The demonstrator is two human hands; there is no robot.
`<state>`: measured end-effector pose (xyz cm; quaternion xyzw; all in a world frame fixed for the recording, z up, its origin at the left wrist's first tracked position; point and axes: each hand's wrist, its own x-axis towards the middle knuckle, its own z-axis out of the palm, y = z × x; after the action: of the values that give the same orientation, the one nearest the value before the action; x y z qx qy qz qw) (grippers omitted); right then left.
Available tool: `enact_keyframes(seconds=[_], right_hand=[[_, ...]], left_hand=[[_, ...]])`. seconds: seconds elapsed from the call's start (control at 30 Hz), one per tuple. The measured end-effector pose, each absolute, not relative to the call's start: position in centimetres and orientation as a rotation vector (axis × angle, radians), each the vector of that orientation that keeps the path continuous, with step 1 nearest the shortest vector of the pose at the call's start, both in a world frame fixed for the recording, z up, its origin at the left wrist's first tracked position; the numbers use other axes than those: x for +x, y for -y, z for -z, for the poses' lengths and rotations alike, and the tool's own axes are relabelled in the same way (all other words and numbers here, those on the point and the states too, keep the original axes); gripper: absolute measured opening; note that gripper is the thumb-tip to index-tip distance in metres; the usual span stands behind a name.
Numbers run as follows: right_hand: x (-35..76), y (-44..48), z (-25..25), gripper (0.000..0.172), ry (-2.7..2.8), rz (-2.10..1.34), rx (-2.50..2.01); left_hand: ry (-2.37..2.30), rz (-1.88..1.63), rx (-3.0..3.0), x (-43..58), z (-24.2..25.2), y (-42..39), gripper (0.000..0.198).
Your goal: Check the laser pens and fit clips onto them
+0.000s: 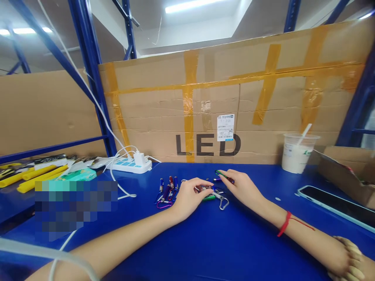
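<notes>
Several small keychain flashlights with carabiner clips lie on the blue tabletop. My left hand (pixel 190 197) curls over the middle of them, thumb and forefinger closed about a silver keychain flashlight (pixel 216 194) whose silver carabiner (pixel 224 203) points right. Dark red and green pieces show under and between those fingers. My right hand (pixel 241 182) is just to the right, its fingertips pinched on a green carabiner (pixel 218 172); what hangs from it is mostly hidden by the fingers. Left of my left hand, blue, red and purple keychain flashlights (pixel 166 192) lie in a loose group.
A white power strip (pixel 129 166) with cables stands at the back left, near yellow tubes (pixel 43 172). To the right are a cup with a straw (pixel 296 156), a phone (pixel 336 207) and an open cardboard box (pixel 345 171). A large cardboard sheet (pixel 158 117) closes off the back.
</notes>
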<state>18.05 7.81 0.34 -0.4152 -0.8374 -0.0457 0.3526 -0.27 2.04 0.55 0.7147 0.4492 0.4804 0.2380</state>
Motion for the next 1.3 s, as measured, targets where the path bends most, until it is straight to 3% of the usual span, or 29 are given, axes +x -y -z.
enact_keyframes(seconds=[0.33, 0.53, 1.0, 1.3], right_hand=[[19.0, -8.4, -1.0, 0.037, 2.146, 0.002, -1.578], [18.9, -7.9, -1.5, 0.033, 2.113, -0.152, -1.511], [17.3, -5.0, -2.3, 0.017, 2.367, -0.090, -1.117], [17.3, -5.1, -1.8, 0.012, 2.467, -0.142, -1.210]], left_hand=[[-1.423, -1.135, 2.465, -2.3, -0.6, -3.5, 0.017], [-1.509, -1.308, 2.254, -2.9, -1.2, -3.7, 0.022], [-1.438, -1.405, 2.002, -1.7, -0.9, -3.3, 0.024], [-1.415, -1.382, 2.019, -1.3, -0.7, -2.9, 0.024]])
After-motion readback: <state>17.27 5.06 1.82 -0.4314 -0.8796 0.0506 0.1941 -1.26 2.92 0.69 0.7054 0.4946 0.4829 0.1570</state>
